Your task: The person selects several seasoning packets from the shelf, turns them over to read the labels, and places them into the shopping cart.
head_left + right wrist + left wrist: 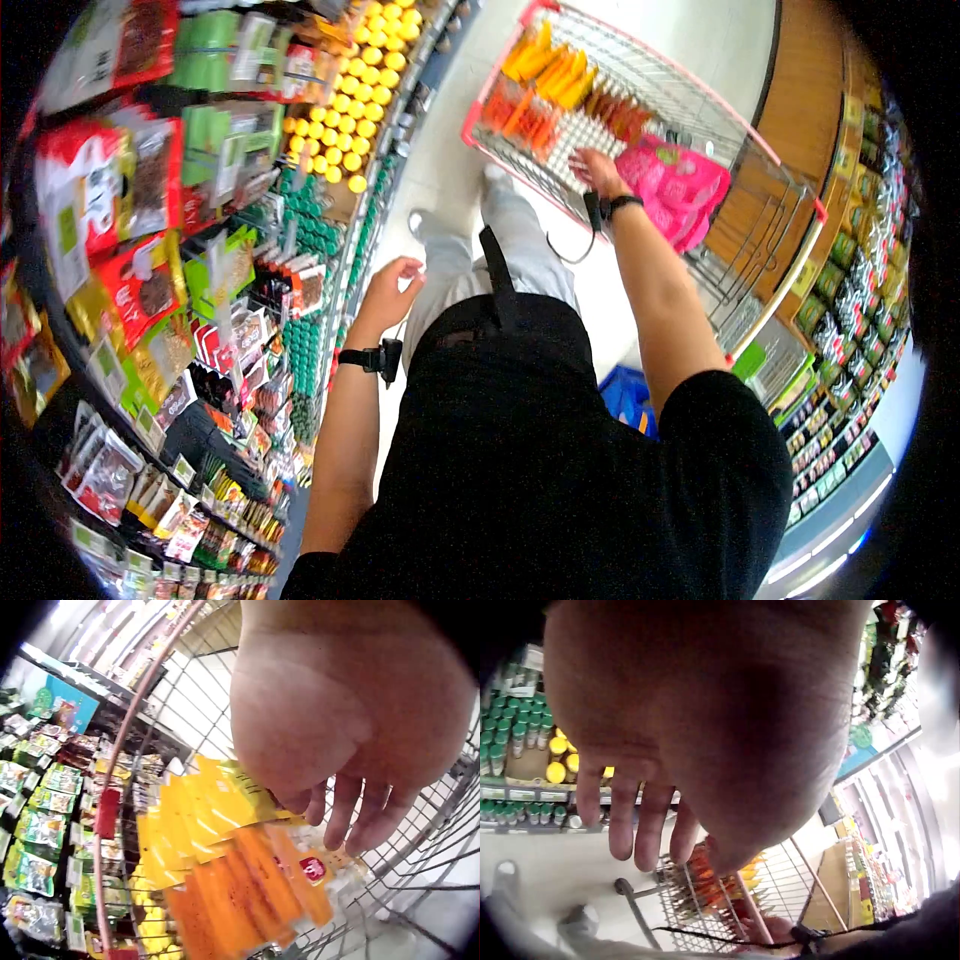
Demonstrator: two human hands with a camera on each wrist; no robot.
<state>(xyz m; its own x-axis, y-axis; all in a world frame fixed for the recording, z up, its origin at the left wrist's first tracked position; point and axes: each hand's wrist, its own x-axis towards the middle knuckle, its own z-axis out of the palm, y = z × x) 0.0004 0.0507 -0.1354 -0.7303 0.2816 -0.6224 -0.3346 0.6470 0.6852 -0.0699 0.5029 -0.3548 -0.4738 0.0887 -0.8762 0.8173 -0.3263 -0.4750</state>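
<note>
Store aisle (440, 140): pkts (202, 814) in cart (107, 814) partly hidden behind R hand (345, 727).

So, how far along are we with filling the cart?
Partly done, I think. Yellow packets and orange packets are lined up in the cart, beside a pink package. Nothing's in hand: the right hand is open over the cart, the left hand empty outside it. Bare mesh shows room for more, but I can't tell whether more is needed.
</note>
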